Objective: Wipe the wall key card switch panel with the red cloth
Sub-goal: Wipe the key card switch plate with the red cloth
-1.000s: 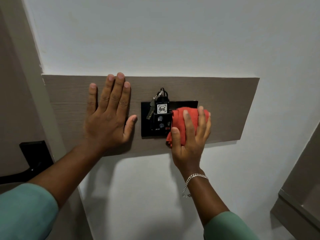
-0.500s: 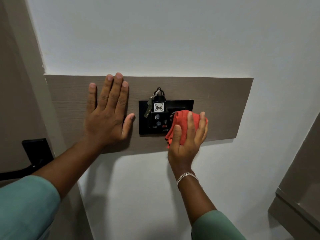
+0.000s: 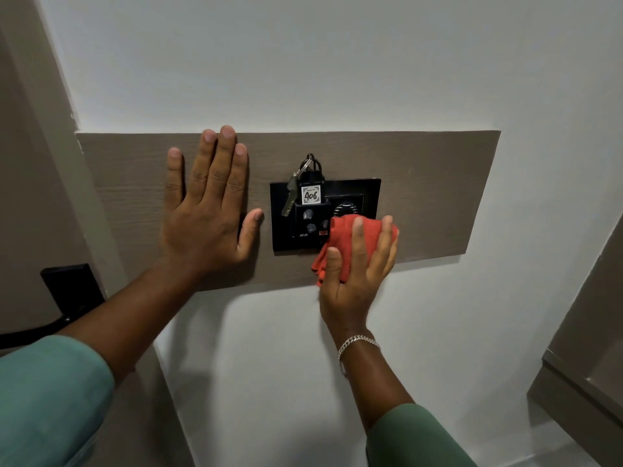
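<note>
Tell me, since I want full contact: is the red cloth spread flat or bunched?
Bunched. The red cloth is wadded under the right hand, folds hanging below the thumb, against the black switch panel.

Rectangular brown board [image 3: 421, 197] with matt, fine wood-grain finish, mounted on smooth matt white painted wall [image 3: 337, 62]. Glossy black plastic switch panel [image 3: 371, 193] is shown with silver metal key [image 3: 289, 197], white paper tag [image 3: 310, 195], soft red woven cloth [image 3: 344, 237], and silver metal chain bracelet [image 3: 358, 342].
</note>
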Demonstrator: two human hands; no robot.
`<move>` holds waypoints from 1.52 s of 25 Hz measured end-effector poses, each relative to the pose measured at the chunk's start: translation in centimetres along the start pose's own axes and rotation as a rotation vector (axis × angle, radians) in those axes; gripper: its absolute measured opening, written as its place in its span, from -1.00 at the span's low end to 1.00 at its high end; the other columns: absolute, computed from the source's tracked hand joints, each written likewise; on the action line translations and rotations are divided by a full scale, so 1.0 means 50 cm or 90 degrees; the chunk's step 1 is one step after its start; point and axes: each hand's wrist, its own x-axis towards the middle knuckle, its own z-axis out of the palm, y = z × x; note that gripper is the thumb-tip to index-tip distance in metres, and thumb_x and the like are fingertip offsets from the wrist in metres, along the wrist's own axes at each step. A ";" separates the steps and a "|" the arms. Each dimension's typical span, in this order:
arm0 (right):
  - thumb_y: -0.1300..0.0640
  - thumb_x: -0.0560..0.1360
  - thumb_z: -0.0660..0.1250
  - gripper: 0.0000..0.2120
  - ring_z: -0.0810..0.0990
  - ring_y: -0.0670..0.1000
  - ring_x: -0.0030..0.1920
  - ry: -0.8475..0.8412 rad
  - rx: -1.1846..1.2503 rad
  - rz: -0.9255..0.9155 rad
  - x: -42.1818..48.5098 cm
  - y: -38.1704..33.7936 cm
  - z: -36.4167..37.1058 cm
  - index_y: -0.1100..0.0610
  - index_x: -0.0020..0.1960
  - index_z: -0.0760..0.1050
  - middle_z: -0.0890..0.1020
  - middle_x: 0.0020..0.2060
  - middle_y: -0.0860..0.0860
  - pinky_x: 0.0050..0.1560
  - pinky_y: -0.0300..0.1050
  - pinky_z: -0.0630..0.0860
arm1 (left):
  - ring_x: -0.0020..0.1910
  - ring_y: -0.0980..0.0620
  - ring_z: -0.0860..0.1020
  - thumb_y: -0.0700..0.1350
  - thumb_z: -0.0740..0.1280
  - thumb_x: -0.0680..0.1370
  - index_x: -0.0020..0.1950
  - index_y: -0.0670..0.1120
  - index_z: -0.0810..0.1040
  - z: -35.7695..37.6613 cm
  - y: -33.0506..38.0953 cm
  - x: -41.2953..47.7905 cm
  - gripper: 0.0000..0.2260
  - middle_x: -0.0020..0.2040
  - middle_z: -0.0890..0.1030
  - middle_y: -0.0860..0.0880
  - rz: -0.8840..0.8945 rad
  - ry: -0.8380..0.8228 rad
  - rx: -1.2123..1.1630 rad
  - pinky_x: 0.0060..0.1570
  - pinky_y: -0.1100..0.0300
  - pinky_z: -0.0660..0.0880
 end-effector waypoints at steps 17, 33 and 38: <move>0.08 0.59 0.30 -0.56 0.17 0.23 0.58 0.015 0.036 0.091 -0.020 0.025 -0.041 -0.01 0.45 0.37 0.16 0.58 0.22 0.50 0.30 0.26 | 0.58 -0.23 0.08 0.14 0.10 0.60 0.60 -0.24 0.06 -0.004 0.001 0.000 -0.32 0.59 0.16 -0.28 -0.005 -0.008 -0.016 0.53 -0.21 -0.13; -0.03 0.62 0.26 -0.59 0.20 0.25 0.57 0.019 0.072 -0.057 0.039 -0.086 0.003 -0.04 0.45 0.37 0.24 0.55 0.20 0.45 0.31 0.32 | 0.60 -0.20 0.05 0.14 0.09 0.60 0.60 -0.23 0.05 0.001 0.000 -0.002 -0.31 0.60 0.15 -0.25 -0.010 -0.005 -0.040 0.53 -0.23 -0.08; -0.05 0.60 0.28 -0.59 0.16 0.32 0.56 -0.090 -0.013 -0.211 0.005 -0.071 -0.012 0.01 0.41 0.38 0.24 0.52 0.25 0.53 0.16 0.25 | 0.59 -0.19 0.06 0.14 0.08 0.60 0.60 -0.23 0.05 -0.001 -0.002 -0.002 -0.32 0.60 0.14 -0.25 -0.012 -0.003 -0.040 0.53 -0.23 -0.07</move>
